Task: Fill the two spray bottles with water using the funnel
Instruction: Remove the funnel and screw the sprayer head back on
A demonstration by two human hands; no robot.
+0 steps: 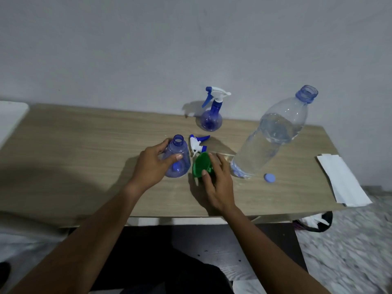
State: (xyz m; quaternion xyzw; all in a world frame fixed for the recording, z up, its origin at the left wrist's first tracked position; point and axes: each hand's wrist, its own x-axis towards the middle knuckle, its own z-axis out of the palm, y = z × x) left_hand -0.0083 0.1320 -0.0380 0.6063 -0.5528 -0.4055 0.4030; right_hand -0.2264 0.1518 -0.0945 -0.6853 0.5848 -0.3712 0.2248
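Note:
An open blue spray bottle (178, 154) stands upright on the wooden table (84, 145), and my left hand (151, 166) grips its side. Its blue-and-white spray head (197, 143) lies on the table just to its right. My right hand (216, 183) holds the green funnel (200, 165), tilted on its side right of that bottle. A second blue spray bottle (211, 115) with its spray head on stands farther back. A large clear water bottle (271, 136), uncapped and partly full, stands at the right.
A small blue cap (269, 178) lies near the water bottle's base. White folded paper (341, 179) hangs over the table's right edge. A white surface (10, 117) borders the left. A bag (314, 222) sits on the floor at the right.

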